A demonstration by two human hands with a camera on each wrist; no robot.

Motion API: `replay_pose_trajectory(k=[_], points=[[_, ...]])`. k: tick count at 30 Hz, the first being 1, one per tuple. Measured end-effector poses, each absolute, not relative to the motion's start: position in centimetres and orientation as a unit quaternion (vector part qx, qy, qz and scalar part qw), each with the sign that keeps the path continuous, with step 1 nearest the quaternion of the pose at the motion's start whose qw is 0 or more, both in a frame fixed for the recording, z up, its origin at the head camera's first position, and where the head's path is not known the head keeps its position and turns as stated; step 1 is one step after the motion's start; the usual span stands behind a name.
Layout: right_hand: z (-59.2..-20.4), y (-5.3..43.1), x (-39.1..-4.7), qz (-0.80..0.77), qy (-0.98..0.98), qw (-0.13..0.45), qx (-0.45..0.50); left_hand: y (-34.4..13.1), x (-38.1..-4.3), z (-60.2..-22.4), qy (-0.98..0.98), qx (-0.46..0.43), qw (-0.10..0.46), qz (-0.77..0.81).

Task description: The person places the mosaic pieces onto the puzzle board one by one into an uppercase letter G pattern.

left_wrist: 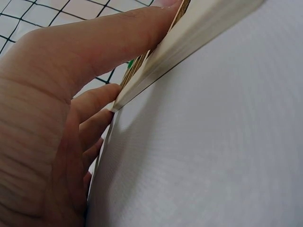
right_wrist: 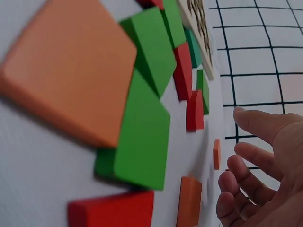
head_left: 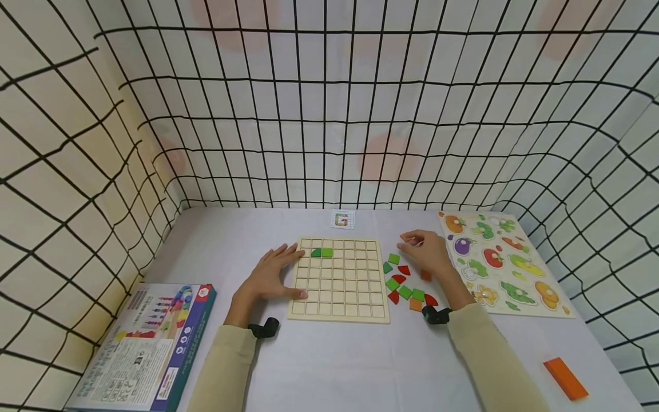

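Observation:
A square wooden grid board (head_left: 341,280) lies flat on the table, with a dark green piece (head_left: 316,252) and a light green square (head_left: 326,252) near its top left. My left hand (head_left: 270,274) rests spread along the board's left edge, thumb and fingertips touching it. To the board's right, my right hand (head_left: 426,249) hovers beside a small orange piece (head_left: 404,236), which lies on the table in the right wrist view. Thumb and fingers (right_wrist: 258,158) there are apart with nothing between them. Loose green squares (head_left: 405,292), red pieces (head_left: 393,297) and an orange square (head_left: 415,305) lie below that hand.
A small pattern card (head_left: 342,220) lies behind the board. On the right are a fruit-and-vegetable puzzle board (head_left: 507,263) and an orange block (head_left: 566,378). A boxed toy (head_left: 144,346) is at the left. Black-gridded cloth (head_left: 340,103) walls the table's back and sides.

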State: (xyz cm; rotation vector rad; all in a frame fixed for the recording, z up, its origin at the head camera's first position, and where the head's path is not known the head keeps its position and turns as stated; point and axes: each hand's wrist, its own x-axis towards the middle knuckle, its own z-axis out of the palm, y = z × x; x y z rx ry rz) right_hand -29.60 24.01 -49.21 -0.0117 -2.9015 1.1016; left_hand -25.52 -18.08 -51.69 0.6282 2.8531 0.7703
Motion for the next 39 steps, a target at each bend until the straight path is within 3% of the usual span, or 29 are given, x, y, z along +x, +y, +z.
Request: replay_pose_trajectory(k=[24, 39], points=[[-49.7, 24.8, -31.9, 0.348, -0.928, -0.051, -0.127, -17.8, -25.5, -51.8, 0.94, 0.213, 0.068, 0.259], [-49.4, 24.7, -31.3, 0.338, -0.938, -0.038, -0.068, -18.1, -25.5, -51.5, 0.943, 0.208, 0.066, 0.251]])
